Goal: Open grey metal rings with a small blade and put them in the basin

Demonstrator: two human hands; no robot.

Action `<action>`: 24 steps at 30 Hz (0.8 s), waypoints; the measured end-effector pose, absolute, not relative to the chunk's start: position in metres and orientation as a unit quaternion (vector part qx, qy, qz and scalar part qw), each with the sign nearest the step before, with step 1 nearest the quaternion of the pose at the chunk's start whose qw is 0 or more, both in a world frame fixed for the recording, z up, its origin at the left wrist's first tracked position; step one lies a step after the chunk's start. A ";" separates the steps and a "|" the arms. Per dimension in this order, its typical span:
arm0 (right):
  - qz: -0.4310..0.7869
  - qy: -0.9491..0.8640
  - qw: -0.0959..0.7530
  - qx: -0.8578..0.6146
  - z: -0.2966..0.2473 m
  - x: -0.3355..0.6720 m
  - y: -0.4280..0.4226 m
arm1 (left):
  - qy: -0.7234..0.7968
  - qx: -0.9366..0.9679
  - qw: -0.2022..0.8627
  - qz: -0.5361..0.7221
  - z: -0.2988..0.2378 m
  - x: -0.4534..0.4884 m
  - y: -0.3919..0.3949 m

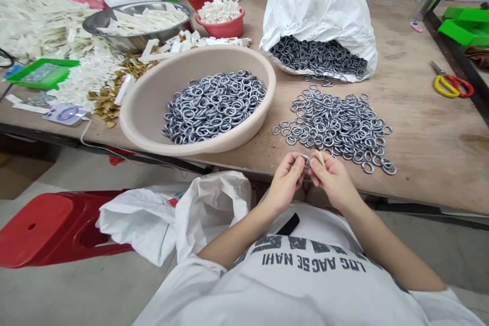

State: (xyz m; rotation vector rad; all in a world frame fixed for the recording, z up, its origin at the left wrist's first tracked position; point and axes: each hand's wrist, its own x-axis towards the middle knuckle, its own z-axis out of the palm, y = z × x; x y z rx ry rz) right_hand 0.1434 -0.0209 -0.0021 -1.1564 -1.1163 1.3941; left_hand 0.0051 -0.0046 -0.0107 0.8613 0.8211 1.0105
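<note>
At the table's front edge, my left hand [287, 178] pinches a grey ring [306, 160] between thumb and fingers. My right hand [331, 178] is closed close against the ring's other side, with a thin pale pointed strip [320, 158] sticking up from between its thumb and fingers. What the strip is I cannot make out. Just beyond both hands lies a loose pile of grey rings [336, 122] on the wooden table [428, 153]. To the left, a wide beige basin [141, 107] holds many more such rings.
Behind the pile, a white sack [317, 0] lies open with rings spilling out. Scissors [453, 85] rest at the right. White strips [34, 20], a metal bowl [153, 35] and a red bowl [229, 27] fill the back left. A red stool [42, 224] stands on the floor.
</note>
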 end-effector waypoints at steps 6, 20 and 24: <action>0.486 -0.494 0.528 -0.491 -0.003 0.134 -0.024 | 0.369 0.451 0.669 0.462 -0.017 0.003 -0.007; 0.095 -0.773 0.336 -0.529 0.006 0.141 -0.032 | 0.380 0.276 0.747 0.471 -0.003 -0.001 -0.005; 0.117 -0.755 0.320 -0.560 0.005 0.149 -0.024 | 0.357 0.303 0.763 0.446 -0.004 -0.003 -0.009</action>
